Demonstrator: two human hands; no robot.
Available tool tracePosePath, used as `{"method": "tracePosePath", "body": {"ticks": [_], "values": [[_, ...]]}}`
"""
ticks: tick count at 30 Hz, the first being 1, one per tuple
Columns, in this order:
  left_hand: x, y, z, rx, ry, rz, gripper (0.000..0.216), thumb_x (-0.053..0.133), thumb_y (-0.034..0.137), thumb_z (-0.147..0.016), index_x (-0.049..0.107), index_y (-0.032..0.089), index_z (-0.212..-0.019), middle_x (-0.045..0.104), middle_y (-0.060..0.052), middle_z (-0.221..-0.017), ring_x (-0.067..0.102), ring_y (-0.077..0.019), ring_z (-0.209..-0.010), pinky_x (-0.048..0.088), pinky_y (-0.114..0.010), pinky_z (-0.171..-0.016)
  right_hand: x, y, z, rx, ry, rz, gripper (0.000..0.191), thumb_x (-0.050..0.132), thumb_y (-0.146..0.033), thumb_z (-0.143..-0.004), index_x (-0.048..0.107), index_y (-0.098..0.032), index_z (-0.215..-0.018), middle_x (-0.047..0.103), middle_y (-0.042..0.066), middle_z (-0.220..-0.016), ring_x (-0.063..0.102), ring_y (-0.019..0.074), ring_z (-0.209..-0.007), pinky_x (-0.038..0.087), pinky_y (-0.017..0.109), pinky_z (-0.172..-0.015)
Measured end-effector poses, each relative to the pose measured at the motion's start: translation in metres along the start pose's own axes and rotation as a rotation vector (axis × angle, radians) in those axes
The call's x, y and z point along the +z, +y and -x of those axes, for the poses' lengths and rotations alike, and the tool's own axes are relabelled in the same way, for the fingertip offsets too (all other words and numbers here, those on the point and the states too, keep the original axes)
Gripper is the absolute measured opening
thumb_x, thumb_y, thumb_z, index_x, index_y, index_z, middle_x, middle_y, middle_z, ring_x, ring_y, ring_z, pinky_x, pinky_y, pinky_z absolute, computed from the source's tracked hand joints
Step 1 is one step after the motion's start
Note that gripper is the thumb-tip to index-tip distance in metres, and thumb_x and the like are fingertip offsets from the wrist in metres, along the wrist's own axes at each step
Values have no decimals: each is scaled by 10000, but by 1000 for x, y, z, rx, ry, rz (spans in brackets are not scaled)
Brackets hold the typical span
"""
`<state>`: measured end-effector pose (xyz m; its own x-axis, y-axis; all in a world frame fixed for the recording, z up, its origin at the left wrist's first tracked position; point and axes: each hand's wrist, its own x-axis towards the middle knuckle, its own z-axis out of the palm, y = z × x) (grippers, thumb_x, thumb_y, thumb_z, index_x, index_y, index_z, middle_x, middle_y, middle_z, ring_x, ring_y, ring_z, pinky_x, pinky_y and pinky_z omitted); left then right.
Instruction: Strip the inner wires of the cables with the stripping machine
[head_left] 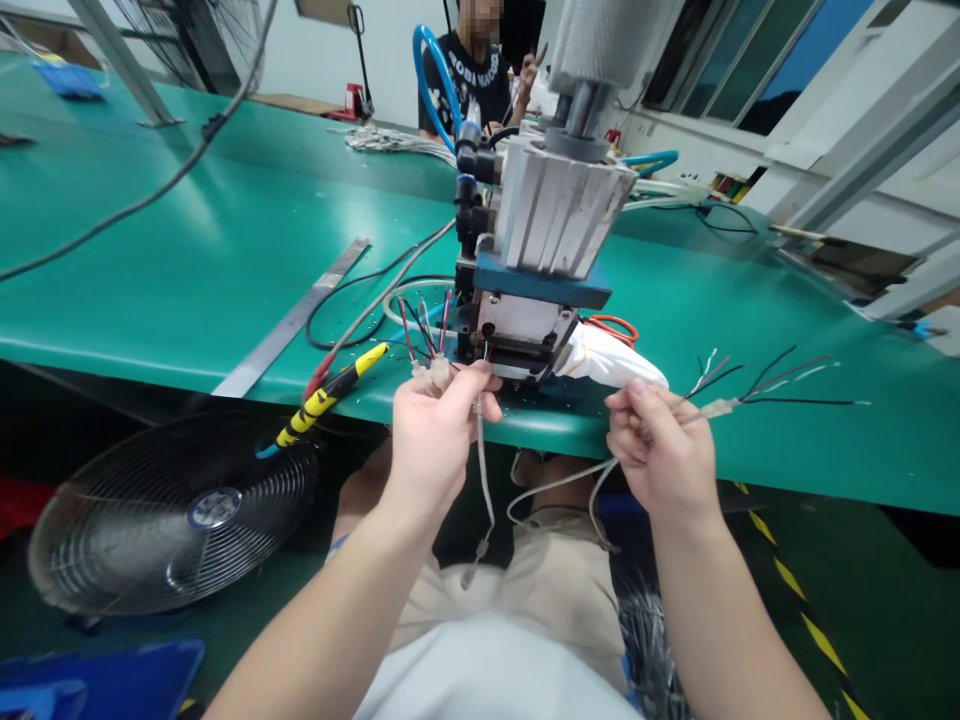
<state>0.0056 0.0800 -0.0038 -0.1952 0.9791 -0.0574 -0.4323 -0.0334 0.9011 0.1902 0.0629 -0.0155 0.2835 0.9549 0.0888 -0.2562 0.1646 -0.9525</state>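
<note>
My left hand (442, 420) is closed on several cables at the front of a pneumatic press (525, 330). Red, black and white wire ends (424, 330) fan upward from clear sleeves at its fingers. One wire end held at the fingertips reaches the press's lower opening; how far in is hidden. A grey cable (484, 480) with a connector hangs from this hand. My right hand (664, 440) is closed on cables too, right of the press. Their split black, red and white wires (780, 385) point right, and a looped cable (555, 490) dangles below.
A steel ruler (292, 315) and a yellow-black foot-switch-like handle (330, 395) lie left on the green table (187, 320). A floor fan (180, 510) stands below. White wrapping (607, 355) sits beside the press. Another person (480, 70) sits across, near a cable bundle (397, 140).
</note>
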Motion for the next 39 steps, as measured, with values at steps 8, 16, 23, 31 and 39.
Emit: {"method": "tracePosePath", "body": {"ticks": [8, 16, 23, 31, 39], "values": [[2, -1, 0, 2, 8, 10, 204, 706, 257, -740, 661, 128, -589, 559, 18, -427, 361, -35, -343, 196, -157, -340, 2, 1, 9, 3, -93, 25, 249, 814, -399, -763, 768, -155, -781, 571, -1, -538, 278, 31, -359, 138, 179, -345], [0, -3, 0, 9, -11, 18, 225, 700, 264, -752, 648, 136, -575, 541, 31, -433, 358, -34, -350, 232, -161, -357, 47, -5, 28, 96, -499, 146, 427, 644, -307, -910, 609, -193, -1319, 514, -63, -529, 377, 92, -449, 234, 200, -416], [-2, -4, -2, 6, -47, 37, 193, 699, 254, -753, 656, 135, -607, 542, 30, -436, 366, -45, -366, 241, -163, -364, 61, 2, 19, 117, -544, 80, 448, 631, -270, -872, 571, -130, -1293, 448, -97, -528, 319, 81, -445, 238, 202, -418], [-4, -6, -3, 4, -45, 53, 193, 705, 257, -755, 651, 144, -608, 549, 36, -453, 377, -48, -377, 257, -162, -371, 62, 6, 19, 115, -549, 70, 425, 668, -282, -877, 593, -173, -1281, 468, -86, -570, 336, 84, -465, 242, 209, -425], [-3, -7, -3, 16, -53, 72, 215, 700, 238, -749, 617, 153, -570, 537, 38, -457, 375, -48, -384, 265, -167, -381, 64, 2, 19, 108, -553, 74, 441, 665, -305, -890, 594, -154, -1298, 450, -93, -559, 338, 82, -464, 247, 212, -427]]}}
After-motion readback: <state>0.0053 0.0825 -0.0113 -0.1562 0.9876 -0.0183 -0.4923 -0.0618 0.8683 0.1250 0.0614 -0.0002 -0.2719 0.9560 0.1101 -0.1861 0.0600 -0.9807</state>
